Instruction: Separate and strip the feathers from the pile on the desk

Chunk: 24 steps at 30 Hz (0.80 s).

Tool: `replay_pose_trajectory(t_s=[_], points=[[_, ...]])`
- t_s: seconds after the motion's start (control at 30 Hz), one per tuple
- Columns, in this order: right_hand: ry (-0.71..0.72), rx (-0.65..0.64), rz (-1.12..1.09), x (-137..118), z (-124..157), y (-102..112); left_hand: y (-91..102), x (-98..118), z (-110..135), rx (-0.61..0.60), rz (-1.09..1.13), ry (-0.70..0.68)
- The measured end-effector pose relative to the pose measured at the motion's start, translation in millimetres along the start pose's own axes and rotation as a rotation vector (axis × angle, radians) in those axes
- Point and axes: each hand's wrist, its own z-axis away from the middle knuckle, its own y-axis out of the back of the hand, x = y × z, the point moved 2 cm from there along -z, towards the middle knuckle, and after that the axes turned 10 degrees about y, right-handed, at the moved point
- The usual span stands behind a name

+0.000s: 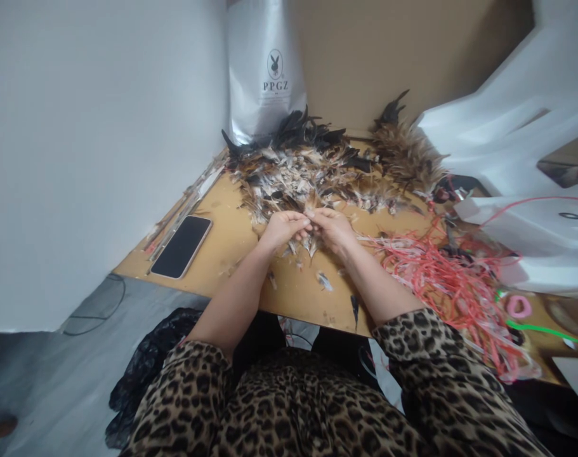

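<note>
My left hand (287, 227) and my right hand (330, 226) meet above the tabletop, fingertips pinched together. Between them is a small brown feather (312, 202), its tip rising over the fingers, with pale bits showing below them. Both hands are closed on it, though the fingers hide most of what they hold. Just beyond my hands spreads a heap of loose feathers (293, 171), brown and whitish in the middle and black along the back.
A phone (181, 246) lies on the yellowish table (231, 231) at left, beside thin sticks (186, 202). Tangled pink-red strips (441, 279) cover the right side. A brown feather bunch (405, 152), a white printed bag (264, 70) and white plastic sheeting (488, 120) stand behind.
</note>
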Motion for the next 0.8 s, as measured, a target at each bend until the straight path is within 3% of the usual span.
replay_pose_trajectory(t_s=[0.37, 0.53, 0.67, 0.8], points=[[-0.014, -0.018, 0.004, 1, 1, 1, 0.2, -6, -1, -0.093, 0.091, 0.075], [0.094, 0.018, 0.184, -19, 3, 5, 4.1, -7, -5, -0.024, 0.137, 0.075], [0.164, -0.153, 0.484, -46, 9, 12, 6.7, -9, -8, 0.042, 0.18, 0.068], [0.076, -0.399, 0.81, -48, 14, 24, 7.6, -10, -10, 0.062, 0.187, 0.058]])
